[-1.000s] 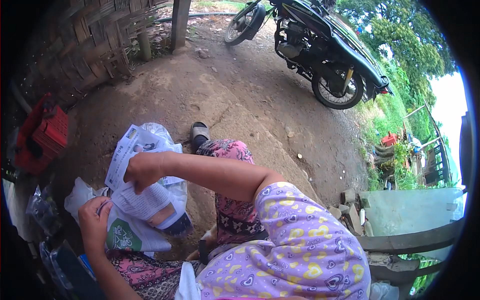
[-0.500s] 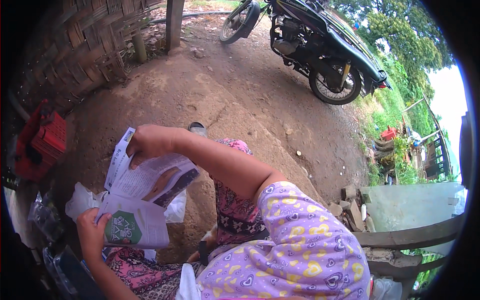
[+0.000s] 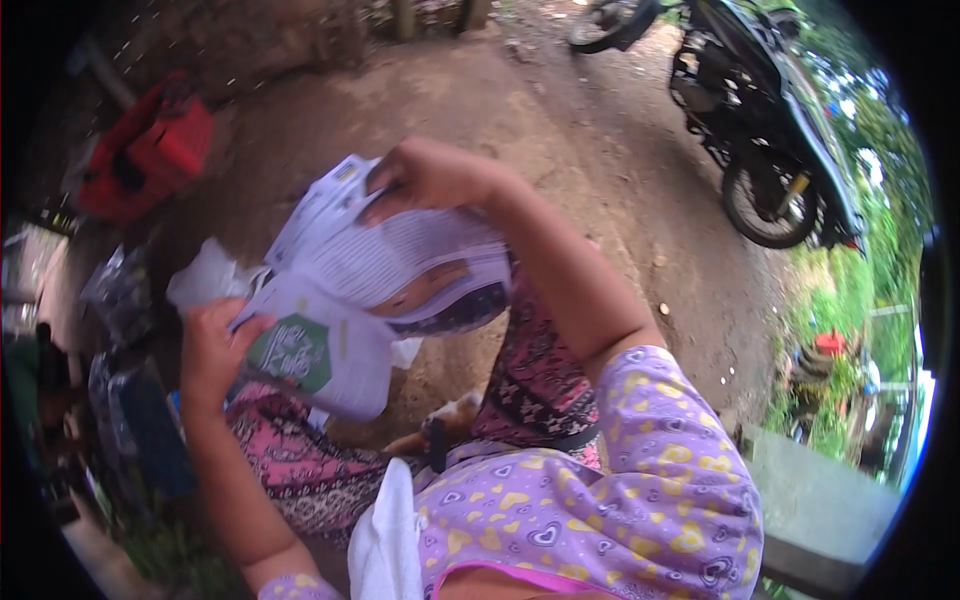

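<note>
An open magazine [image 3: 390, 262] with white, text-filled pages lies spread between my two hands above my lap. A green hexagon is printed on its lower-left page, and a brown picture curves along the lower edge of the other. At its left edge, my left hand [image 3: 215, 345] pinches the page margin, thumb on top. Higher up, my right hand [image 3: 425, 182] grips the upper pages with bent fingers; some fingertips are hidden among the sheets. The right-hand page bows upward.
A red plastic crate [image 3: 160, 150] stands on the dirt ground at the upper left. White plastic bags [image 3: 205, 275] lie beyond my left hand. A motorcycle [image 3: 750, 120] is parked at the upper right. White-and-tan fur [image 3: 458, 412] shows between my legs.
The view has swung, so the crate, motorcycle and magazine all appear farther right. My right hand still grips the upper pages, which bow more; my left hand keeps the left edge.
</note>
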